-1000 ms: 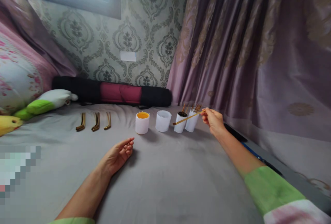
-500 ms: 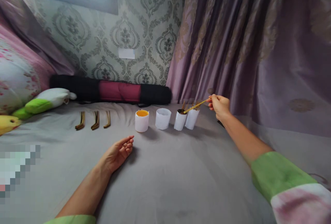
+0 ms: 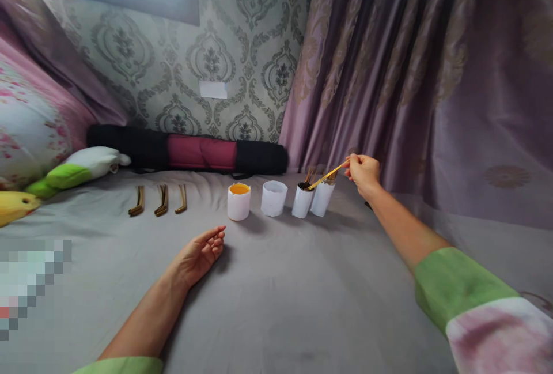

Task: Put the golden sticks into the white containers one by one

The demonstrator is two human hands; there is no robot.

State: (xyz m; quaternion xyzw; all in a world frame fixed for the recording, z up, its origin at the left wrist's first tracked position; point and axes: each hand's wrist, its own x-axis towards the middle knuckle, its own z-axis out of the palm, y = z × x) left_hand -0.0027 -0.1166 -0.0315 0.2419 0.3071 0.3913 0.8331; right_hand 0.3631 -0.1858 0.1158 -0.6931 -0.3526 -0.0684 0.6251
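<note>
My right hand point(image 3: 363, 174) pinches one end of a thin yellow stick point(image 3: 328, 174). The stick slants down to the left, its lower end at the dark mouth of a narrow white container point(image 3: 302, 204). Brown sticks poke up from that container, and a second narrow white container point(image 3: 322, 200) right beside it also has some. Left of them stand a wide white cup point(image 3: 273, 201) and a white cup with an orange inside point(image 3: 238, 206). My left hand point(image 3: 203, 256) rests on the sheet before the orange one, palm showing, fingers loosely curled, holding nothing I can see.
Three groups of bent, golden-brown pieces point(image 3: 161, 201) lie on the grey sheet point(image 3: 276, 293) at left. A long black and maroon roll point(image 3: 201, 152) lies along the wall. Plush toys point(image 3: 69, 175) sit at far left; a purple curtain point(image 3: 389, 74) hangs at right.
The yellow stick and my right hand shift slightly, with the stick standing a little steeper at the container's mouth. My left hand stays in place. The view has turned very slightly.
</note>
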